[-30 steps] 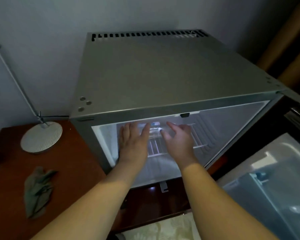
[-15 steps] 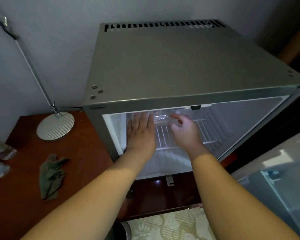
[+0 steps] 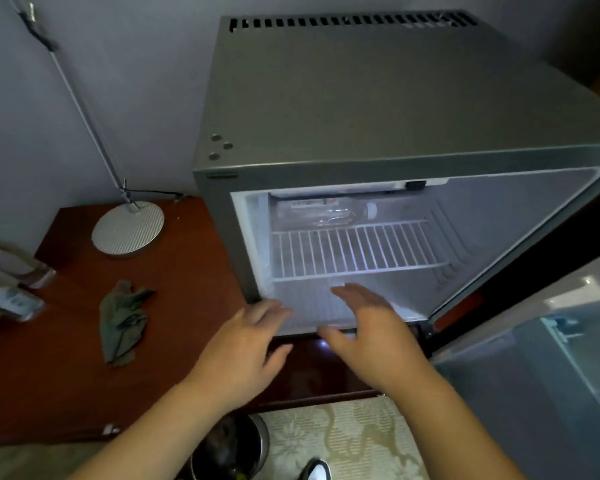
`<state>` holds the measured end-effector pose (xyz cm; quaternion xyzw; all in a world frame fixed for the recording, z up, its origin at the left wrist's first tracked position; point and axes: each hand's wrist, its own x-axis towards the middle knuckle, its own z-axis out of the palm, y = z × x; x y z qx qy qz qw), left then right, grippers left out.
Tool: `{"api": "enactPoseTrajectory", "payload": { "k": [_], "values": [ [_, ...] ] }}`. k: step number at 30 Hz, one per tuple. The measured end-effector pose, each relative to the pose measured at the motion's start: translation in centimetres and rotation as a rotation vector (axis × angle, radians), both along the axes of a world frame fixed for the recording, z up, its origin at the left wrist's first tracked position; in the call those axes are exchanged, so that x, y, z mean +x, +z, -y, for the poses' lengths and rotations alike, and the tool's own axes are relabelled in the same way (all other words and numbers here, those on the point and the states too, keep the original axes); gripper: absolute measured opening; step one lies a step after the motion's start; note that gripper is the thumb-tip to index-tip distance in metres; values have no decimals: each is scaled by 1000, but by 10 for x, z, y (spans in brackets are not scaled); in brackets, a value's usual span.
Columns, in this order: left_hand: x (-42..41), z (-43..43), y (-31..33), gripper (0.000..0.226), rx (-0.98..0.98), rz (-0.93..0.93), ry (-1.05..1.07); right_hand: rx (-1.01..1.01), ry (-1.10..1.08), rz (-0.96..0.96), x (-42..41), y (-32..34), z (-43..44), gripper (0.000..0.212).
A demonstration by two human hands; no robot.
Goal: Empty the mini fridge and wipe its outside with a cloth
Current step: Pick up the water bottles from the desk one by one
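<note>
The grey mini fridge (image 3: 378, 98) stands on a red-brown wooden table (image 3: 66, 375) with its door (image 3: 541, 375) swung open to the right. Inside, a clear plastic bottle (image 3: 326, 211) lies on its side at the back of the white wire shelf (image 3: 354, 249). My left hand (image 3: 246, 351) and my right hand (image 3: 374, 337) hover in front of the fridge's lower opening, fingers spread and holding nothing. A crumpled green cloth (image 3: 122, 320) lies on the table left of the fridge.
A desk lamp with a round grey base (image 3: 127, 228) and a thin pole stands against the wall at the left. Bottles (image 3: 11, 268) sit at the table's far left edge. Below are a patterned rug (image 3: 343, 441) and a round dark bin (image 3: 229, 448).
Both hands have drawn back out of the fridge from the shelf to its lower front edge. The bottle they touched stays on the shelf. The view has shifted left.
</note>
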<state>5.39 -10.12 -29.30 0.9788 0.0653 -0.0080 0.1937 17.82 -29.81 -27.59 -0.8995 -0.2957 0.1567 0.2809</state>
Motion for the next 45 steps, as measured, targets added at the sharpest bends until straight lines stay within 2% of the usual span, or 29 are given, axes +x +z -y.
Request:
{"api": "enactPoseTrajectory", "payload": {
  "k": [7, 12, 22, 31, 35, 38, 42, 45],
  "values": [
    [-104, -79, -7, 70, 111, -156, 291, -155, 456, -18, -82, -10, -84, 74],
    [-179, -155, -5, 72, 221, -183, 470, -206, 651, 56, -118, -28, -189, 80],
    [-297, -347, -3, 75, 196, -150, 664, -280, 740, 159, -193, -24, -411, 79],
    [-326, -471, -23, 84, 117, -113, 686, -214, 698, 271, -228, -10, -561, 80],
    [-324, -491, -32, 84, 40, -100, 695, -243, 690, 299, -229, -14, -614, 73],
    [-323, -497, -37, 85, 16, -102, 672, -357, 723, 353, -224, -24, -638, 54],
    [-316, -498, -40, 89, 0, -127, 624, -405, 732, 272, -215, -41, -649, 20],
    [-308, -498, -42, 91, -1, -141, 578, -367, 686, 275, -213, -39, -638, 16]
  ]
}}
